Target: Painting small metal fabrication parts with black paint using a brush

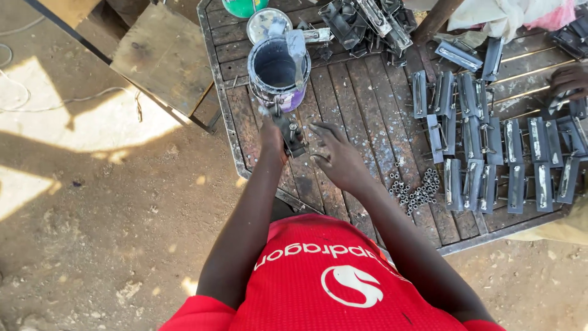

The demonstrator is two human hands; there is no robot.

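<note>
My left hand (272, 136) grips a small dark metal bracket (290, 133) and holds it just in front of an open paint can (277, 68) that stands on the wooden table (352, 110). A brush or stick (297, 52) rests inside the can. My right hand (337, 156) hovers beside the bracket, fingers spread, paint on the fingertips, touching or almost touching the piece. The can holds grey paint and has purple drips on its side.
Several grey painted metal brackets (490, 153) lie in rows on the right of the table. A heap of small nuts (416, 190) lies near the front edge. More brackets (367, 21) are piled at the back. Another person's hand (566, 83) reaches in at far right. A wooden bench (162, 55) stands left.
</note>
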